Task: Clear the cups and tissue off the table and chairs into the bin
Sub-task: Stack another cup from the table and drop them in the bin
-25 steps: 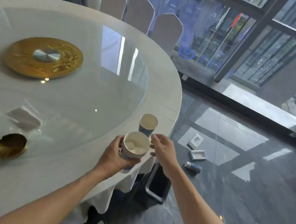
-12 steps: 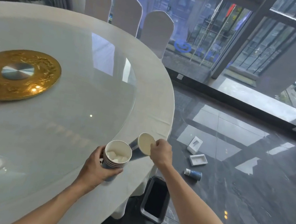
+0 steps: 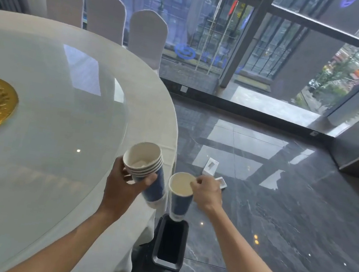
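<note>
Right, L hand point(image 3: 124, 181) grip wrapped round a stack of nested cups point(image 3: 145, 168), tilted, crumpled tissue point(image 3: 140, 164) inside the top one, held at the counter point(image 3: 64, 117) edge. R hand point(image 3: 206, 193) grip pinches the rim of a single cup point(image 3: 180, 192), upright, off the counter and above the black bin point(image 3: 170, 242) on the floor. Small white boxes point(image 3: 211, 166) lie on the floor beyond the R hand.

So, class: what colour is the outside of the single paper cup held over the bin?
Dark blue outside, cream inside: the single paper cup, head view.
</note>
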`<state>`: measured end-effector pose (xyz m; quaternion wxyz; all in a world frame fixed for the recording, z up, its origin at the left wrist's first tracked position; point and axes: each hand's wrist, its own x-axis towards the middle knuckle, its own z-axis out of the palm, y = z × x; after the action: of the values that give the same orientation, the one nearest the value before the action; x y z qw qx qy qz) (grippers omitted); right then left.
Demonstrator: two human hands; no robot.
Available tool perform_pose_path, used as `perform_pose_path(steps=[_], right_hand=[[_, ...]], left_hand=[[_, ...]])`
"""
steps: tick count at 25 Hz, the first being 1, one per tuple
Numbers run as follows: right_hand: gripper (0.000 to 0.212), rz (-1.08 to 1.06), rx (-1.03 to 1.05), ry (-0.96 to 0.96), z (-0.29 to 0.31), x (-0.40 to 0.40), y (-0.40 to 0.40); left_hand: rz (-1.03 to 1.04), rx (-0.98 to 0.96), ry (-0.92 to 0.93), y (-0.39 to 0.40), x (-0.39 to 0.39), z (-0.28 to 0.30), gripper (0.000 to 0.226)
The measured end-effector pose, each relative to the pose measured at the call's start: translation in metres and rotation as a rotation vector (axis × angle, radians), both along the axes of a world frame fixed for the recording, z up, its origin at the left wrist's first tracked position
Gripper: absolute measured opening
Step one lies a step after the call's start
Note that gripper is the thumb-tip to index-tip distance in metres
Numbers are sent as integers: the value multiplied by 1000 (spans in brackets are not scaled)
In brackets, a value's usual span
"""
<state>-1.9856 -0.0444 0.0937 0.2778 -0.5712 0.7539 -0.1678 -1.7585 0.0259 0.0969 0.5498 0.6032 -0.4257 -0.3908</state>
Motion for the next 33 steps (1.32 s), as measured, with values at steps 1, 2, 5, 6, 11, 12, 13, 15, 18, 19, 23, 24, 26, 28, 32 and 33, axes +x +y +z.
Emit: perform_pose_path(steps=[1, 2, 5, 6, 11, 12, 13, 15, 18, 19, 23, 24, 26, 28, 32, 33], right_hand=[[25, 22, 26, -22, -3, -3, 5], [25, 36, 42, -60, -4, -6, 10], [25, 21, 13, -82, -6, -14, 20], [25, 9, -1, -55, -7, -19, 23], [28, 8, 46, -16, -21, -28, 39], [28, 11, 51, -52, -19, -26, 42], [29, 9, 57, -105, -17, -24, 44], [28, -4, 92, -281, -10, -17, 47], [25, -2, 136, -494, 0, -8, 50], [25, 9, 150, -527, 2, -6, 51], [26, 33, 207, -628, 7, 2, 60], [26, 28, 217, -655, 6, 3, 62], [25, 19, 239, -710, 2, 3, 65], [28, 13, 277, -808, -2, 2, 67], [69, -84, 400, -974, 1, -6, 65], [79, -68, 439, -988, 2, -11, 64]], left_hand=[[-23, -30, -4, -6, -8, 9, 89], [-51, -54, -22, -10, -15, 17, 87], [-108, -107, -96, -15, -30, 26, 76], [-108, -119, -105, -15, -32, 27, 75], [-81, -93, -31, -9, -40, 31, 71], [-93, -87, 12, -7, -41, 31, 73], [-111, -78, 44, -5, -42, 31, 77], [-152, -41, 73, -2, -42, 24, 85], [-209, 15, 79, 7, -41, 11, 87], [-237, 41, 81, 9, -41, 8, 87], [-368, 135, 138, 14, -37, 4, 77], [-392, 154, 158, 12, -36, 2, 78], [-421, 186, 176, 11, -34, -2, 78], [-433, 202, 181, 12, -34, -8, 73], [-430, 202, 175, 14, -41, -26, 83], [-433, 202, 177, 13, -44, -30, 86]])
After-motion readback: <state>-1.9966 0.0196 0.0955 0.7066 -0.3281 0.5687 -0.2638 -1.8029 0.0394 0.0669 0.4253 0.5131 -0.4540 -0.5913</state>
